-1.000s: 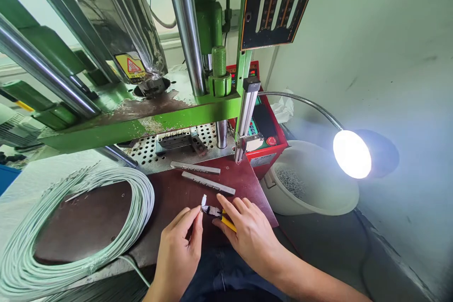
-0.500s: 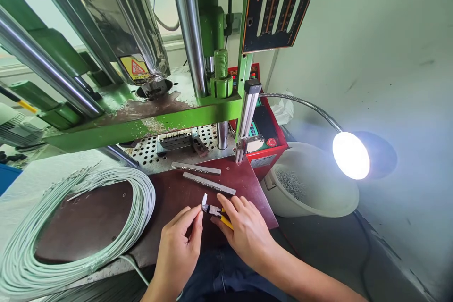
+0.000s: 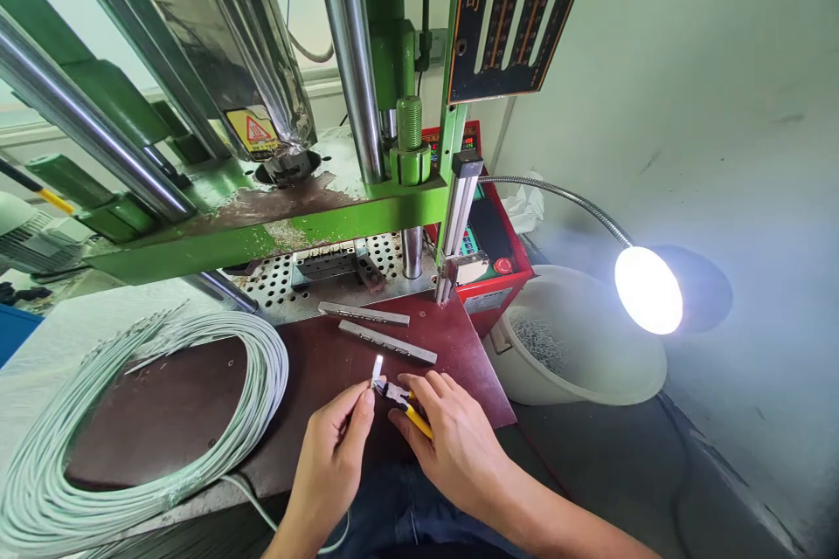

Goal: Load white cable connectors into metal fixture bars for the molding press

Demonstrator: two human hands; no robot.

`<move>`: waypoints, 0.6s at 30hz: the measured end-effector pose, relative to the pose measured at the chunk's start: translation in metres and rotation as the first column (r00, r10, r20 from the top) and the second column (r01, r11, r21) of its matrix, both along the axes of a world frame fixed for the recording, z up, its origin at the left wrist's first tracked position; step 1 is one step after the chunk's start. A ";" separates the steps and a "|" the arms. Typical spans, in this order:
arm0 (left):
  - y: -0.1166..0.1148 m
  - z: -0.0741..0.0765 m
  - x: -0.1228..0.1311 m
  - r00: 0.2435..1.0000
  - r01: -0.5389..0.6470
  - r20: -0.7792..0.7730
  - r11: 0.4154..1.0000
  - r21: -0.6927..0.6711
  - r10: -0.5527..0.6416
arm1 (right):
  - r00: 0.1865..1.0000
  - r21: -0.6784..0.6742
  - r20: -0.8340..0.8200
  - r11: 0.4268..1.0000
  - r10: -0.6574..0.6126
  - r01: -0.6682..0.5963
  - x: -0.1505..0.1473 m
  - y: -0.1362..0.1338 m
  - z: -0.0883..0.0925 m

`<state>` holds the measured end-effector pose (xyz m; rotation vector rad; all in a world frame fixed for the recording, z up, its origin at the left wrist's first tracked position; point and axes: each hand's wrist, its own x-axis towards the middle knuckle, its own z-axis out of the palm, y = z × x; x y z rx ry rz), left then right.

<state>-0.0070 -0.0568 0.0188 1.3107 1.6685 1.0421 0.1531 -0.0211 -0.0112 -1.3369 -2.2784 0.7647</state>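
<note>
My left hand (image 3: 336,454) is closed in a pinch on a small white cable end (image 3: 377,367), which points up past the fingertips. The cable's run inside the palm is hidden. Wrapped round the yellow handles of a pair of cutting pliers (image 3: 396,393) is my right hand (image 3: 452,432). The jaws of the pliers meet the white piece just above my left fingertips; whether they are fully closed on it I cannot tell. Beyond the hands, two grey metal mold bars (image 3: 388,342) lie side by side on the dark red board (image 3: 468,371).
A large coil of pale cable (image 3: 262,358) lies at the left. Behind the board stands a green press (image 3: 315,227) with a perforated plate. To the right are a red control box (image 3: 488,297), a white bucket (image 3: 590,384) with scraps in it, and a lit lamp (image 3: 648,290).
The pliers and both hands have shifted slightly, and the left hand has turned a little. The white piece now stands more upright. The cable below the left hand shows more.
</note>
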 end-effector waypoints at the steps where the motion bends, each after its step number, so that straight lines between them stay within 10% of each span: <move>1: -0.001 0.000 0.001 1.000 -0.015 -0.009 1.000 0.018 0.015 | 0.999 0.074 0.029 0.997 -0.029 0.027 -0.001 -0.002 -0.002; 18: -0.005 -0.005 0.008 0.968 -0.086 -0.218 0.982 0.168 0.122 | 0.987 0.256 0.072 0.959 -0.146 0.123 -0.009 -0.008 -0.009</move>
